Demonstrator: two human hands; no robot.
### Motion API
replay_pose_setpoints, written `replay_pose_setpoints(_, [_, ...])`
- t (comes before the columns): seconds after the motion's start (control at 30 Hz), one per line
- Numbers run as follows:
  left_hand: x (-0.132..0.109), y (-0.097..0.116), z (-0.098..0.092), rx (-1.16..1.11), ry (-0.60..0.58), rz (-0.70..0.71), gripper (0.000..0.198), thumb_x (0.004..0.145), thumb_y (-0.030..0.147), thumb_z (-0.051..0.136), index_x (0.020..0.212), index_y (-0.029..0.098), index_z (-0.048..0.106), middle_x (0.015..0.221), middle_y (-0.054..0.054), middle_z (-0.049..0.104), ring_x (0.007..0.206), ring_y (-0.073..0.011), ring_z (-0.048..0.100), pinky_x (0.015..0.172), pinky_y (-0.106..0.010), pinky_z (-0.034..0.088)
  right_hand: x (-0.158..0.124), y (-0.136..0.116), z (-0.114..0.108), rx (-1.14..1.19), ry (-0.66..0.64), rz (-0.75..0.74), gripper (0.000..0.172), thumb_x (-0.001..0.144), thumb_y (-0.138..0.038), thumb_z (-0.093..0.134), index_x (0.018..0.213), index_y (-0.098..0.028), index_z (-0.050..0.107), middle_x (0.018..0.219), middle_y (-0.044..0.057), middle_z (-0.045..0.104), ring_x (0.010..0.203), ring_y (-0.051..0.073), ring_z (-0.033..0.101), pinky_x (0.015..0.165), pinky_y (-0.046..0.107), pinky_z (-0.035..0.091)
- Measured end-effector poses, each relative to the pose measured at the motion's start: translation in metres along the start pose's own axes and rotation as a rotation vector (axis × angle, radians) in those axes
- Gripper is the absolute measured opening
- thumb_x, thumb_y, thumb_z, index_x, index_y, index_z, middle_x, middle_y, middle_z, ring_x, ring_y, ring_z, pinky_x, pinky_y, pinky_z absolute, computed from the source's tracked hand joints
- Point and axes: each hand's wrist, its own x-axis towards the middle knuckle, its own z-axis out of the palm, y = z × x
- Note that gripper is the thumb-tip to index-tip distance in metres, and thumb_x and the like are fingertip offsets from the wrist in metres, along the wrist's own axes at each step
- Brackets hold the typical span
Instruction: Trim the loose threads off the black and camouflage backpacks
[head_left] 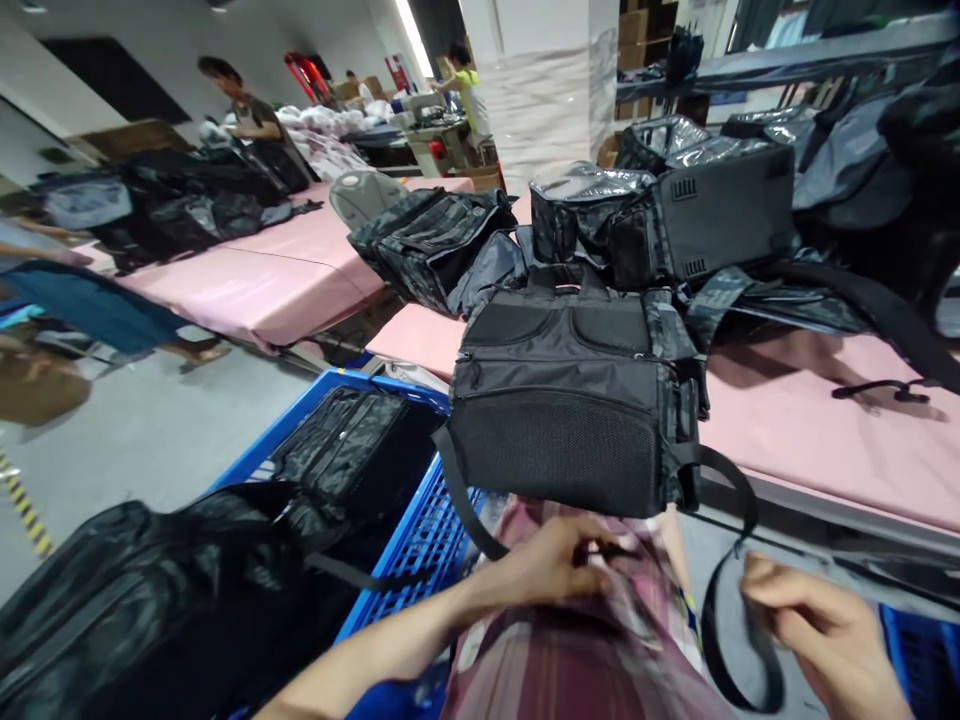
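Note:
A black and dark-camouflage bag [555, 430] lies at the pink table's edge, its mesh-padded panel facing me. From its right side a black strap [739, 500] loops down to my right hand [817, 620], whose fingers are closed on it. My left hand [574, 560] is closed in front of my plaid clothing [585, 660], pinching a small black piece [616, 551] too blurred to name. Another black strap [465, 500] hangs from the bag's left side and passes behind my left forearm; its end is hidden.
A blue crate [409, 530] at my left holds a camouflage bag [352, 440]; a large dark bag [172, 590] lies beside it. More bags [727, 215] stand on the pink table [810, 430]. Other people, including a person [251, 115], are farther back.

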Motion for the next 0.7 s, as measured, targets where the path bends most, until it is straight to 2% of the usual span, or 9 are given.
replay_pose_setpoints(0.07, [0.008, 0.011, 0.004, -0.078, 0.11, 0.08, 0.036, 0.076, 0.031, 0.064, 0.108, 0.015, 0.064, 0.09, -0.003, 0.06, 0.071, -0.0111, 0.049, 0.065, -0.021, 0.038, -0.006, 0.013, 0.008, -0.174, 0.166, 0.107, 0.021, 0.074, -0.042, 0.069, 0.073, -0.021, 0.073, 0.068, 0.006, 0.067, 0.06, 0.018, 0.062, 0.054, 0.026, 0.051])
replay_pose_setpoints(0.13, [0.023, 0.025, 0.012, -0.117, 0.176, 0.171, 0.031, 0.084, 0.028, 0.053, 0.109, 0.013, 0.063, 0.095, -0.005, 0.06, 0.079, -0.0121, 0.052, 0.074, -0.023, 0.04, -0.007, 0.022, 0.018, -0.312, 0.307, 0.168, 0.022, 0.072, -0.043, 0.07, 0.076, -0.022, 0.073, 0.079, 0.006, 0.07, 0.068, 0.019, 0.065, 0.06, 0.026, 0.053])
replay_pose_setpoints(0.23, [0.043, 0.038, 0.028, -0.197, 0.081, 0.147, 0.026, 0.087, 0.024, 0.043, 0.097, 0.01, 0.062, 0.075, -0.002, 0.059, 0.064, -0.0093, 0.05, 0.066, -0.021, 0.041, -0.002, 0.022, 0.032, -0.396, 0.444, 0.128, 0.024, 0.075, -0.044, 0.066, 0.081, -0.022, 0.073, 0.083, 0.006, 0.07, 0.072, 0.019, 0.065, 0.066, 0.028, 0.054])
replay_pose_setpoints(0.3, [0.051, 0.039, 0.038, -0.227, -0.013, 0.074, 0.024, 0.086, 0.026, 0.044, 0.076, 0.011, 0.059, 0.06, 0.001, 0.053, 0.051, -0.0075, 0.043, 0.055, -0.02, 0.037, 0.001, 0.017, 0.038, -0.459, 0.485, 0.047, 0.021, 0.078, -0.041, 0.064, 0.082, -0.022, 0.072, 0.084, 0.005, 0.07, 0.074, 0.018, 0.065, 0.069, 0.028, 0.053])
replay_pose_setpoints(0.37, [0.054, 0.035, 0.044, -0.169, 0.019, 0.053, 0.03, 0.086, 0.028, 0.046, 0.061, 0.013, 0.051, 0.054, 0.002, 0.049, 0.048, -0.0073, 0.041, 0.051, -0.02, 0.034, 0.003, 0.012, 0.04, -0.507, 0.482, -0.034, 0.017, 0.08, -0.037, 0.063, 0.082, -0.022, 0.072, 0.086, 0.004, 0.07, 0.076, 0.018, 0.065, 0.072, 0.028, 0.053])
replay_pose_setpoints(0.43, [0.053, 0.028, 0.044, 0.037, 0.171, 0.112, 0.03, 0.085, 0.028, 0.049, 0.06, 0.013, 0.051, 0.057, 0.001, 0.051, 0.054, -0.0089, 0.045, 0.054, -0.02, 0.036, 0.001, 0.012, 0.038, -0.515, 0.43, -0.069, 0.015, 0.081, -0.035, 0.062, 0.082, -0.023, 0.071, 0.085, 0.003, 0.07, 0.076, 0.017, 0.065, 0.072, 0.028, 0.052])
replay_pose_setpoints(0.53, [0.051, 0.02, 0.036, 0.549, 0.345, 0.225, 0.017, 0.086, 0.022, 0.048, 0.082, 0.014, 0.062, 0.077, -0.003, 0.062, 0.069, -0.014, 0.055, 0.062, -0.024, 0.041, -0.007, 0.016, 0.026, -0.523, 0.391, -0.052, 0.015, 0.08, -0.036, 0.064, 0.08, -0.022, 0.071, 0.082, 0.003, 0.07, 0.073, 0.017, 0.065, 0.068, 0.026, 0.052])
replay_pose_setpoints(0.6, [0.05, 0.016, 0.028, 0.838, 0.409, 0.23, 0.019, 0.087, 0.017, 0.044, 0.09, 0.016, 0.062, 0.084, -0.004, 0.064, 0.076, -0.0166, 0.058, 0.066, -0.026, 0.043, -0.012, 0.019, 0.019, -0.553, 0.448, -0.025, 0.017, 0.079, -0.038, 0.064, 0.08, -0.022, 0.071, 0.081, 0.002, 0.07, 0.071, 0.017, 0.065, 0.067, 0.025, 0.052])
replay_pose_setpoints(0.7, [0.049, 0.013, 0.023, 1.014, 0.417, 0.224, 0.021, 0.089, 0.016, 0.041, 0.094, 0.019, 0.061, 0.086, -0.003, 0.064, 0.078, -0.0169, 0.059, 0.068, -0.028, 0.045, -0.011, 0.014, 0.02, -0.577, 0.516, -0.018, 0.018, 0.079, -0.038, 0.064, 0.082, -0.021, 0.071, 0.082, 0.002, 0.07, 0.071, 0.016, 0.066, 0.068, 0.025, 0.052])
